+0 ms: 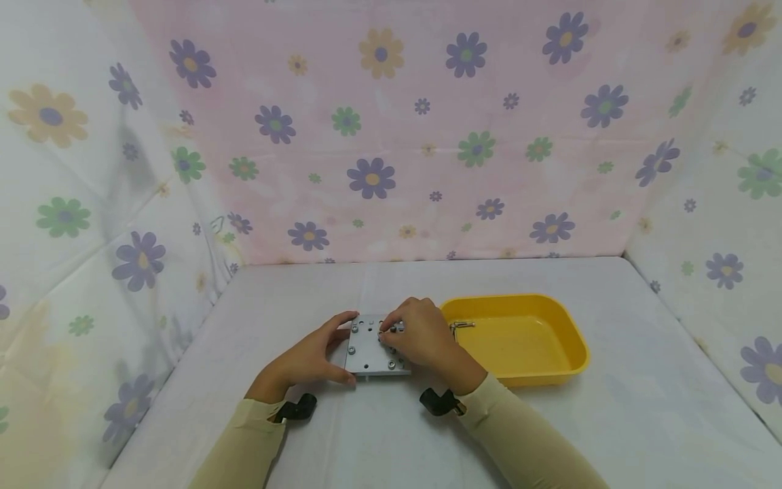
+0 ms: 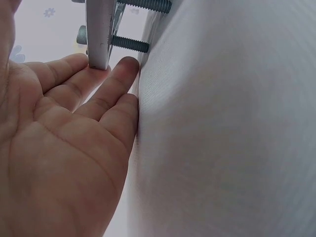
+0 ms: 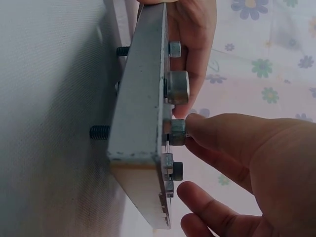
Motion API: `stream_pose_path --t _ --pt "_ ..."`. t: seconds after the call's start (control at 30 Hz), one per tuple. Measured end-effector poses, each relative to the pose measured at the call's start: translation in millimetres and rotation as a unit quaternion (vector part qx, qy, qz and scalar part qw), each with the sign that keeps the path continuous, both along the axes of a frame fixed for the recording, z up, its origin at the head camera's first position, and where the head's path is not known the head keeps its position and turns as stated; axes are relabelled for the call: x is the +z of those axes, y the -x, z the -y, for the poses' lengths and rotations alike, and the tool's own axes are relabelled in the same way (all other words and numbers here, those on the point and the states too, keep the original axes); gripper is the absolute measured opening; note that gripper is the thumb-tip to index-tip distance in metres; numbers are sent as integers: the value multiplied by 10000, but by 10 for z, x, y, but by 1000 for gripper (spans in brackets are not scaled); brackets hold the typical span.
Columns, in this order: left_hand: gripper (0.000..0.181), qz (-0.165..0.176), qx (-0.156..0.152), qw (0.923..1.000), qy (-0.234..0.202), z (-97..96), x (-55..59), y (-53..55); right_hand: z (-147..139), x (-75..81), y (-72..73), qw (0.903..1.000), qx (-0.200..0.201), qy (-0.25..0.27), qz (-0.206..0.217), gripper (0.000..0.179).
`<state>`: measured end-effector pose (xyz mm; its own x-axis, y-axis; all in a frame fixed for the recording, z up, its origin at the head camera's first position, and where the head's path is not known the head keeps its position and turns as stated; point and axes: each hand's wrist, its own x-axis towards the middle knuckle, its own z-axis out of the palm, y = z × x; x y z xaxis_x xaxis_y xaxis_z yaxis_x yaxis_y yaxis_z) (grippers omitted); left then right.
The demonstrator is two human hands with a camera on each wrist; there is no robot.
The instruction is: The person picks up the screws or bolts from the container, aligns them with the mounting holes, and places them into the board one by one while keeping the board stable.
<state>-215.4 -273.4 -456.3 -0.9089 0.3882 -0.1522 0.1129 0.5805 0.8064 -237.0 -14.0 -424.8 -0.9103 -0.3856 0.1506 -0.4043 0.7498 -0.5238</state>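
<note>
A silver metal plate point(image 1: 368, 352) lies level a little above the white table, with several socket-head bolts point(image 1: 351, 350) through it. Their threaded ends point(image 2: 131, 44) stick out underneath, as the left wrist view shows. My left hand point(image 1: 308, 356) holds the plate by its left side, thumb at the near corner and fingers at the far one. Over the plate's right half, my right hand point(image 1: 421, 334) pinches a small bolt between thumb and forefinger. In the right wrist view the thumb point(image 3: 217, 131) overlaps a knurled bolt head point(image 3: 177, 132), partly hiding what is pinched.
A yellow tray point(image 1: 577, 339) stands right of the plate, close behind the right hand. Small metal L-shaped tools point(image 1: 464, 324) lie at its left end. Flowered cloth walls point(image 1: 373, 178) enclose the table point(image 1: 379, 435) at the back and sides.
</note>
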Motion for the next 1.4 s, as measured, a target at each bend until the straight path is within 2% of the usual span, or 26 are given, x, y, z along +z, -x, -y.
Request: stream_pose_path --t 0.4,1.0,1.27,1.4 --pt "129 0 -113 9998 -178 14 1 12 22 0 -17 9994 -41 -311 -172 8" --pt "127 45 -116 9997 -215 9 3 35 22 26 -44 9990 -2 -347 -283 8" --pt "128 81 -52 9997 -235 -4 28 13 24 37 -55 9990 -45 -356 -284 8" --pt "128 138 -73 9993 -325 -3 6 -2 22 27 -58 9990 -37 -401 -205 9"
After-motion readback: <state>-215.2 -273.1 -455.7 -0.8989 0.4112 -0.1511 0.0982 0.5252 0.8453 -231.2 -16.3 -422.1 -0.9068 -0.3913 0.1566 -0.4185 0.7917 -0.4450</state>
